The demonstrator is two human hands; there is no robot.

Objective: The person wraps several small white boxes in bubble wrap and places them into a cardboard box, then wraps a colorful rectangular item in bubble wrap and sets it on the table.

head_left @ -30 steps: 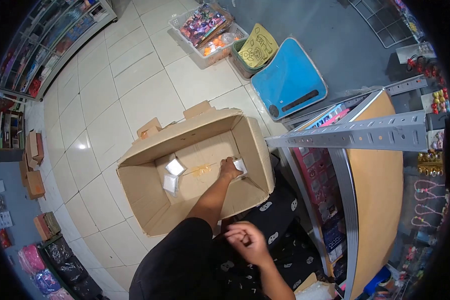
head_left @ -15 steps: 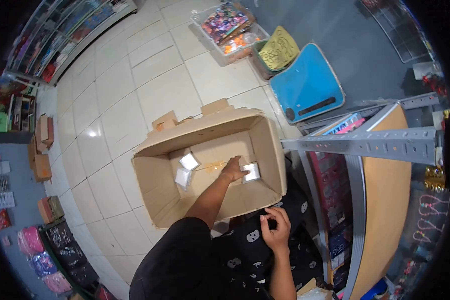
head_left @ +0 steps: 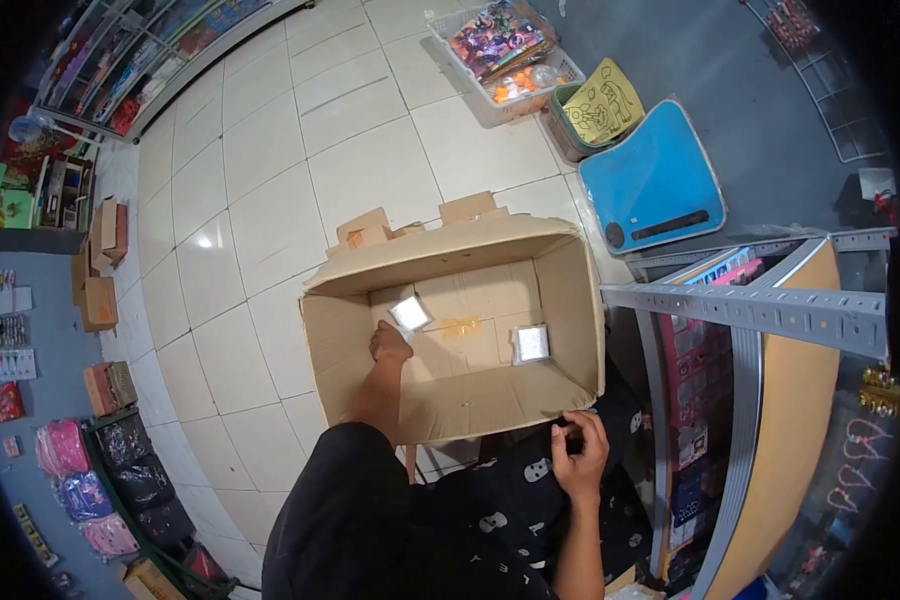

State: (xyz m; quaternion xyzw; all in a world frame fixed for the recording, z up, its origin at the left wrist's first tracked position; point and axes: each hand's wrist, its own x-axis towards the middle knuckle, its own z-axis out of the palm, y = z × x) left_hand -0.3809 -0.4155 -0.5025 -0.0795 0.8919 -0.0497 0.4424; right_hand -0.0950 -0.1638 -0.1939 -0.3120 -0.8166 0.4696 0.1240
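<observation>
A large open cardboard box (head_left: pixel 460 405) stands on the floor in front of me. My left hand (head_left: pixel 391 343) reaches down into its left side with the fingers drawn in; whatever is under or in them is hidden. Just beyond those fingers lies a small square silver-white packet (head_left: pixel 409 314). A second silver-white packet (head_left: pixel 531 344) lies flat on the right of the box bottom. Near the front right edge of the box, over my patterned black clothing, my right hand (head_left: pixel 582 455) is loosely curled, thumb apart from the fingers, with nothing visible in it.
To the right stands a metal shelf frame (head_left: pixel 750 305) with goods inside. Against the grey wall are a blue board (head_left: pixel 655 175), a bin (head_left: pixel 565 130) and a white basket (head_left: pixel 490 105). Packaged bags (head_left: pixel 75 490) and small cardboard boxes (head_left: pixel 100 305) line the left side.
My left hand has moved from the right packet to the left side of the box. It now covers the place where the lower left packet showed. The view has shifted slightly.
</observation>
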